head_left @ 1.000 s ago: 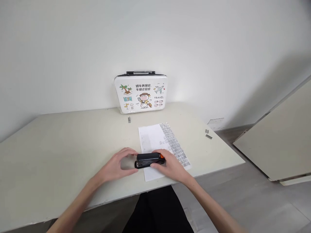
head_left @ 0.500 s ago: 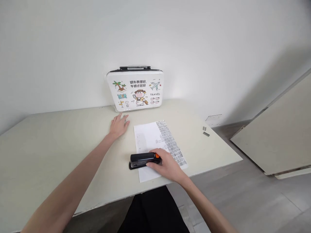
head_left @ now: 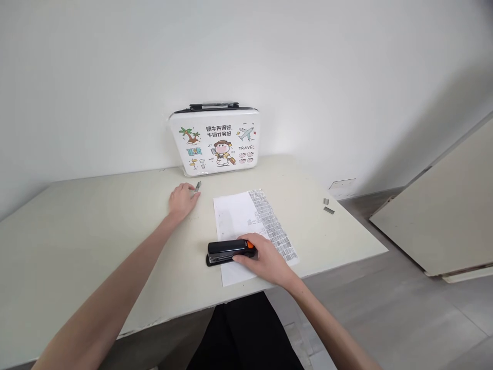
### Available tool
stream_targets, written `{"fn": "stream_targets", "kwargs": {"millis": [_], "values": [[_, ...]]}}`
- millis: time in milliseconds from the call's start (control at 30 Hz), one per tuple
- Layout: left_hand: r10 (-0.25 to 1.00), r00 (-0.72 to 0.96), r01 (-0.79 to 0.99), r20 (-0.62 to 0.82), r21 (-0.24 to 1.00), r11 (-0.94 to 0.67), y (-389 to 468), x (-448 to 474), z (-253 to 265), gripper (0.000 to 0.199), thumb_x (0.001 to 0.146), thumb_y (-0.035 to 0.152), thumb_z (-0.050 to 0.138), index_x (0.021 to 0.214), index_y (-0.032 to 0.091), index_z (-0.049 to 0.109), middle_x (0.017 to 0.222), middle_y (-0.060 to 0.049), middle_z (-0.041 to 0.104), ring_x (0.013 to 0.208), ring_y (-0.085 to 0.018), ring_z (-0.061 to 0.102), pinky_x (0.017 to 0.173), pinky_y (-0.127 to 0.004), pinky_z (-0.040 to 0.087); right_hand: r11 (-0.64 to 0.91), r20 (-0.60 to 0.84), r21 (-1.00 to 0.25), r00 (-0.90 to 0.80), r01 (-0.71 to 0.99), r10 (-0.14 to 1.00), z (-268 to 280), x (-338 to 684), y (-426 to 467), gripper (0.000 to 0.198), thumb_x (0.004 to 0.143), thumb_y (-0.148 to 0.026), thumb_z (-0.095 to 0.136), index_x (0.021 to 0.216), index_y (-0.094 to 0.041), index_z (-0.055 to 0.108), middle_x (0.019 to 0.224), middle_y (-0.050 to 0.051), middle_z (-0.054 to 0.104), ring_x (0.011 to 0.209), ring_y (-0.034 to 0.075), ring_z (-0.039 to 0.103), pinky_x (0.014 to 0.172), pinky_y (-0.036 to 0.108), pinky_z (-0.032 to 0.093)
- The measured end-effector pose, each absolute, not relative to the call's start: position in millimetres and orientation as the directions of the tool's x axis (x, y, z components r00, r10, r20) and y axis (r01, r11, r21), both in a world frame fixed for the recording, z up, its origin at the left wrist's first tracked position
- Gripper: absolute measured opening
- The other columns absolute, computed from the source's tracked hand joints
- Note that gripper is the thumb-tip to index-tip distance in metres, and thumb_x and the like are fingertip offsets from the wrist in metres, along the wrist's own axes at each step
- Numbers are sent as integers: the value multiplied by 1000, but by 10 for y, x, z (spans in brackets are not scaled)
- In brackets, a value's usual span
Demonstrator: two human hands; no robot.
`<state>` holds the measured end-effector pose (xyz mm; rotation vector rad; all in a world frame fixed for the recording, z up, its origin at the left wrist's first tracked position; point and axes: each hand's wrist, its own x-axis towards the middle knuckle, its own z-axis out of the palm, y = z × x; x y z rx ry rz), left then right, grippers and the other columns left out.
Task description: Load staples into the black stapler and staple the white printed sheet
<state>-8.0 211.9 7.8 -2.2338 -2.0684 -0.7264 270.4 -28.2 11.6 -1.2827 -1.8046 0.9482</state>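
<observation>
My right hand [head_left: 265, 259] is wrapped round the rear of a black stapler [head_left: 225, 248] with an orange patch near its back end. The stapler lies across the lower part of a printed paper sheet [head_left: 234, 216], its front end pointing left past the sheet's edge. Farther up the table, my left hand [head_left: 182, 200] has thumb and forefinger closed at the near end of a small grey strip of staples [head_left: 197, 186]. The strip's far end sticks out beyond the fingertips.
A white cartoon-printed case [head_left: 215, 141] with a black handle leans upright against the wall. Two grey staple pieces [head_left: 328, 210] lie on the table's right side. The pale table [head_left: 115, 231] has its front edge above my legs, and a pale panel [head_left: 442, 216] stands at right.
My left hand has drawn back slightly toward me and left, its spread fingers now closed in, showing more of the staple strip. My right hand stays on the stapler. The view has shifted slightly.
</observation>
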Motion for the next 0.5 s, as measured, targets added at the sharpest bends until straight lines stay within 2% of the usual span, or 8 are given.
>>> {"fn": "stream_targets", "kwargs": {"millis": [100, 267, 400, 500], "values": [[937, -75, 929, 342, 364, -58, 2248, -42, 43, 44, 87, 45, 71, 121, 16, 66, 129, -18, 63, 118, -35, 61, 104, -47, 45, 239, 143, -869, -244, 433, 959, 99, 2702, -273, 31, 92, -39, 72, 120, -27, 66, 120, 3, 73, 112, 25, 65, 94, 40, 51], [935, -144, 891, 324, 453, -20, 2369, 15, -14, 30, 88, 45, 69, 99, 17, 74, 125, -22, 61, 124, -42, 55, 107, -54, 42, 232, 137, -864, -234, 446, 963, 97, 2698, -269, 31, 91, -38, 73, 119, -27, 66, 119, 3, 73, 111, 25, 66, 94, 40, 51], [935, -150, 844, 321, 535, -48, 2305, -53, -7, 28, 88, 45, 68, 91, 18, 73, 121, -20, 65, 121, -40, 58, 108, -51, 42, 230, 135, -867, -235, 443, 963, 99, 2698, -277, 30, 91, -38, 73, 118, -28, 66, 117, 3, 73, 109, 24, 66, 92, 39, 52], [940, -154, 778, 305, 624, -75, 2158, -143, 23, 30, 89, 48, 67, 90, 18, 71, 111, -17, 71, 108, -34, 65, 103, -47, 47, 218, 120, -873, -240, 436, 963, 94, 2697, -279, 29, 92, -38, 72, 119, -28, 66, 117, 3, 73, 108, 24, 66, 91, 39, 52]]}}
